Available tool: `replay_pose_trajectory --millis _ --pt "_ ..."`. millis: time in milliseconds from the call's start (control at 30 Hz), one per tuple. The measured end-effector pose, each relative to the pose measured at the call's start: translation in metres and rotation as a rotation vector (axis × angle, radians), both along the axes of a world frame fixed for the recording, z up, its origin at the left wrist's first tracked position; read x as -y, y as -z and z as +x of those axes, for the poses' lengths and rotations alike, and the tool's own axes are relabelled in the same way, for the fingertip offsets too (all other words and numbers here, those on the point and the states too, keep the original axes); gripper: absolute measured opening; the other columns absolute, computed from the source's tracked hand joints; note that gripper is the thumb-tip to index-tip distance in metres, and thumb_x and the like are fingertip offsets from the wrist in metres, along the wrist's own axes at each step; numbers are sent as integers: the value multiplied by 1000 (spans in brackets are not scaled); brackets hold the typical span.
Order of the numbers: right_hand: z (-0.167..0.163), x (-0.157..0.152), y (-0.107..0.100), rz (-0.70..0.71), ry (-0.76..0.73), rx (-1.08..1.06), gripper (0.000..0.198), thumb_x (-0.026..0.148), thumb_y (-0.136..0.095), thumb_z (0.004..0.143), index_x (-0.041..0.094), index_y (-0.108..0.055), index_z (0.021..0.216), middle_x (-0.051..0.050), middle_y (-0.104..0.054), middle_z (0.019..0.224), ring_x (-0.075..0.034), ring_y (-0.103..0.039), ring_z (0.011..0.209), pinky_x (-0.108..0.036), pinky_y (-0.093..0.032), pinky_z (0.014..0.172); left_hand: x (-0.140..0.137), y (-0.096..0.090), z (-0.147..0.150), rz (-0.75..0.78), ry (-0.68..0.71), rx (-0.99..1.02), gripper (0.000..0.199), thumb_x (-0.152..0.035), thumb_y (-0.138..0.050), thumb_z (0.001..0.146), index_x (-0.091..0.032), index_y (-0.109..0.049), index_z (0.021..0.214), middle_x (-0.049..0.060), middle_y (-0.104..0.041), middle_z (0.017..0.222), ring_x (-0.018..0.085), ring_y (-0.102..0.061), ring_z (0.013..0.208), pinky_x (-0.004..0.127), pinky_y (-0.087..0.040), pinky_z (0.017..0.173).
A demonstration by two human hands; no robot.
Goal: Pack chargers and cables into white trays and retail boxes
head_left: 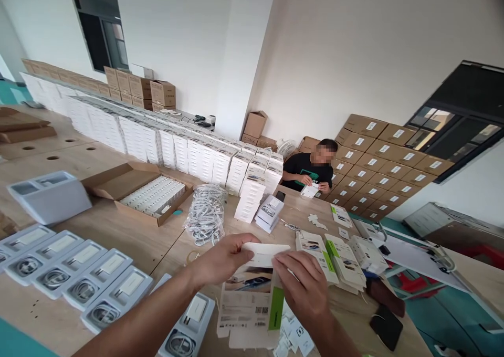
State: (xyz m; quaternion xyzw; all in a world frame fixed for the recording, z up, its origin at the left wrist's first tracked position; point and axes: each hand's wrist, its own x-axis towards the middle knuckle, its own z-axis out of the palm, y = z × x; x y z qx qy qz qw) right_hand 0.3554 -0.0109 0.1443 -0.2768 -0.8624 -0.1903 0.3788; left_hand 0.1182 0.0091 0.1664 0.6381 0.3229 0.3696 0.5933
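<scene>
Left hand (pixel 224 257), right hand (pixel 301 281) | fingers (pixel 246 255) pinching carton flap (pixel 268 251) | uneven pulling could be creasing it

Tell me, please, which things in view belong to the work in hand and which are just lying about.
Likely in the work:
- printed box, held by left hand and right hand
- filled trays
- bagged cables

Probably just lying about:
- brown pouch
- black flat item
</scene>
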Motion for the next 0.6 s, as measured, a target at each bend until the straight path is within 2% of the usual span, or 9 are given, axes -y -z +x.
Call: replay_pose_trajectory --millis 133,233,333,400,467,533,600 --pt "-3 0 -3 12 -19 -33 56 1 -57 82 26 -54 132 -7 -72 105 -26 -63 102 -46 -52 88 6 -2 2 10 -60 30 17 -24 -55 83 -16 -66 93 -1 -59 73 13 -50 67 24 -37 60" --pt "-6 2 -3 35 -20 -6 53 4 -57 83 25 -54 132 -8 -71 106 -26 -62 104 -46 -52 91 13 -5 3 -10 -68 84 15 -20 -61 77 -16 -64 91 -2 -56 69 12 -49 63 22 -35 56" --pt "-12 3 -6 76 -20 -6 47 4 -59 83 23 -59 126 -8 -71 103 -26 -62 102 -45 -51 89 18 -4 5 32 -96 75 28 -26 -75 68 -15 -63 91 -2 -58 73 12 -50 64 21 -37 56" --pt "-16 3 -11 61 -8 -40 43 2 -59 82 24 -63 120 -8 -70 103 -25 -61 101 -44 -51 87 19 -2 6 62 -150 38 32 -32 -77 68 -14 -64 91 0 -60 74 12 -50 64 21 -38 56" --pt "-17 2 -17 -15 18 -94 36 4 -60 83 27 -66 110 -8 -67 107 -25 -60 102 -44 -51 86 19 2 6 68 -187 4 29 -35 -74 72 -14 -64 91 0 -61 73 11 -50 62 21 -38 54" --pt "-14 1 -22 -150 32 -147 26 11 -62 84 28 -68 103 -8 -61 119 -27 -57 108 -43 -50 86 20 5 5 72 -198 -21 26 -35 -71 75 -15 -64 90 -1 -60 69 10 -48 58 20 -36 52" --pt "-8 0 -26 -341 26 -185 28 23 -68 82 29 -65 110 -9 -52 132 -29 -52 118 -42 -51 90 21 6 4 75 -197 -33 22 -34 -70 76 -16 -64 88 -2 -59 67 9 -47 56 20 -35 50"
